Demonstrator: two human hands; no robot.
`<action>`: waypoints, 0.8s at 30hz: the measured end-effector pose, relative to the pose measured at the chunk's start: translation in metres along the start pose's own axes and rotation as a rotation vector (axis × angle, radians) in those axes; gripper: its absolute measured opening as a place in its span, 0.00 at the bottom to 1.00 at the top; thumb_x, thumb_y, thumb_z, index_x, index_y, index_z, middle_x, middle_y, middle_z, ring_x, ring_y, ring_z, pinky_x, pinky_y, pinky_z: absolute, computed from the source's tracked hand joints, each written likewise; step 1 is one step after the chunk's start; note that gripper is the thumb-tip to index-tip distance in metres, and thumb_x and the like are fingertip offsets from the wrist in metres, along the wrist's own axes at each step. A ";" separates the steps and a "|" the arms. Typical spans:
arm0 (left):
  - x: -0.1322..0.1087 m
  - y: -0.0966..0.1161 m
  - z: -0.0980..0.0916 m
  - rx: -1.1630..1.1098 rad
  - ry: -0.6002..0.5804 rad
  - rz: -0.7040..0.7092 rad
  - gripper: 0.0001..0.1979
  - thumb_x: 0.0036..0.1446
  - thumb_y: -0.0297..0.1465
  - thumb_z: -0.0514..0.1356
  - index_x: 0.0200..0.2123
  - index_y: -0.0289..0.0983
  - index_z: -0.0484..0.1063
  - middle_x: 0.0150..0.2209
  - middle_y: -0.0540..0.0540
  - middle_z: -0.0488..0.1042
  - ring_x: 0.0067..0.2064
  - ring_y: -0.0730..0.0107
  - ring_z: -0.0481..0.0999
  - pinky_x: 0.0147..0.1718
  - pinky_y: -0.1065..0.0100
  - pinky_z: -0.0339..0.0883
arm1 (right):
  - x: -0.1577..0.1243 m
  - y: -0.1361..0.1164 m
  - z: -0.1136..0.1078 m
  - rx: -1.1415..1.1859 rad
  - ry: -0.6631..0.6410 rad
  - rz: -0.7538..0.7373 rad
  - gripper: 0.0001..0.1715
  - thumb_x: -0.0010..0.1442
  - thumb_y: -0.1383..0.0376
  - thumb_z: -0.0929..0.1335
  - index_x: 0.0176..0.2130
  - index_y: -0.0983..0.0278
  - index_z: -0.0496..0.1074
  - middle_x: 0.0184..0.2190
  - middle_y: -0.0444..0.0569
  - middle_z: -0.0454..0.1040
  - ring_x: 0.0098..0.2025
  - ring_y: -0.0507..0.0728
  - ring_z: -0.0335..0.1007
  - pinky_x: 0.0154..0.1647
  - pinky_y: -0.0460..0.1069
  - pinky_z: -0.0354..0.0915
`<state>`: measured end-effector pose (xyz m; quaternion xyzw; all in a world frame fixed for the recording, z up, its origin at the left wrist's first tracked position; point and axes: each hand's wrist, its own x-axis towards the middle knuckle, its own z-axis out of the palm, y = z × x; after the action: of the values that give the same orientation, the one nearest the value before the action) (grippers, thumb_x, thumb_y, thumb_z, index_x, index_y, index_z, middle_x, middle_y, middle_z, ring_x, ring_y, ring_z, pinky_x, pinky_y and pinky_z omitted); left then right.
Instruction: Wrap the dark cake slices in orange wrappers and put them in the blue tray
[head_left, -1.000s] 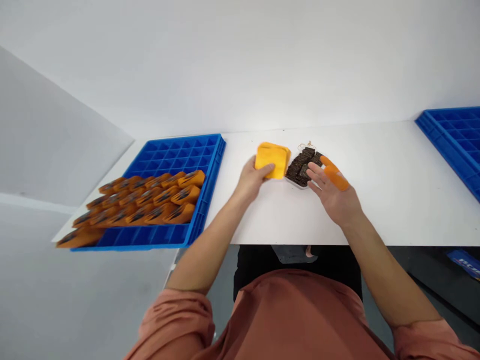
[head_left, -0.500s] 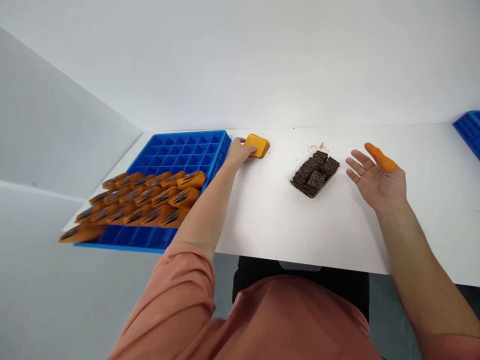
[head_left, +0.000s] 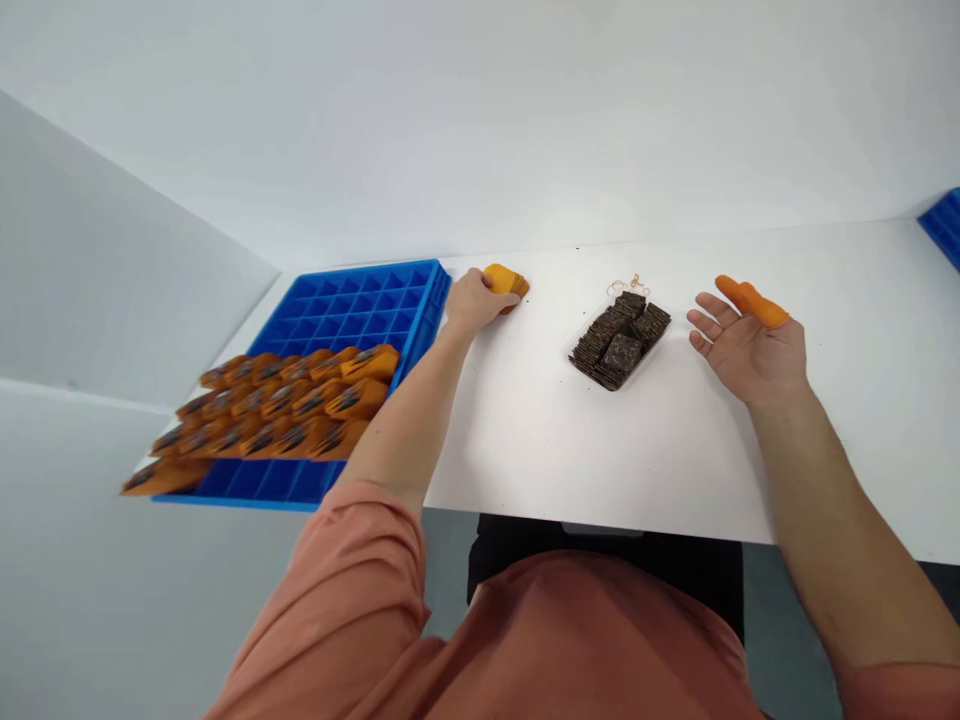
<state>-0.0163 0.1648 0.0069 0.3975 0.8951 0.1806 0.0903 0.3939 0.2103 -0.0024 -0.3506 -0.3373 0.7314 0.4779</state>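
Note:
My left hand (head_left: 478,300) is closed around the near side of a stack of yellow-orange pouches (head_left: 506,281) at the back of the white table, its thumb over the stack's edge. Palm up, my right hand (head_left: 750,345) is raised over the table with fingers apart and nothing in it; orange covers sit on its thumb and, it seems, a finger. Between the hands lies a clear tray (head_left: 646,368) of dark, thin square pieces (head_left: 622,352), nearest my right hand. Behind it are a few thin rubber bands (head_left: 635,283).
At the left, a blue divided crate (head_left: 431,300) holds rows of orange pouches (head_left: 281,395) with dark contents, some cells bare at its back and front. Part of another blue crate (head_left: 943,228) shows at the far right. A white wall stands behind the table (head_left: 570,450).
The view has shifted slightly. The stack's layered edge now shows under my left thumb, which has moved to its side. My right hand stays open, with its orange-covered digits slightly more apart.

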 end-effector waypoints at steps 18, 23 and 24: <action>-0.118 -0.020 -0.023 0.026 0.092 0.243 0.25 0.51 0.48 0.71 0.45 0.41 0.71 0.44 0.43 0.81 0.46 0.52 0.79 0.49 0.54 0.72 | 0.003 0.000 -0.002 -0.022 -0.017 -0.002 0.15 0.58 0.48 0.79 0.43 0.48 0.84 0.48 0.44 0.84 0.51 0.62 0.81 0.40 0.56 0.76; -0.182 -0.042 0.009 0.065 0.044 0.305 0.24 0.56 0.47 0.72 0.47 0.39 0.72 0.50 0.37 0.80 0.52 0.45 0.79 0.54 0.48 0.74 | 0.004 0.001 -0.003 -0.067 -0.050 -0.001 0.16 0.57 0.47 0.79 0.43 0.48 0.84 0.49 0.44 0.85 0.51 0.63 0.81 0.40 0.56 0.76; -0.190 -0.044 0.013 0.060 0.041 0.331 0.25 0.57 0.48 0.73 0.48 0.38 0.72 0.52 0.35 0.79 0.54 0.44 0.79 0.56 0.48 0.74 | 0.004 0.001 -0.003 -0.078 -0.048 -0.001 0.17 0.57 0.47 0.78 0.44 0.48 0.84 0.49 0.44 0.85 0.51 0.63 0.81 0.40 0.56 0.77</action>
<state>0.0846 -0.0001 -0.0185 0.5384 0.8240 0.1741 0.0290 0.3946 0.2140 -0.0060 -0.3511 -0.3771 0.7257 0.4560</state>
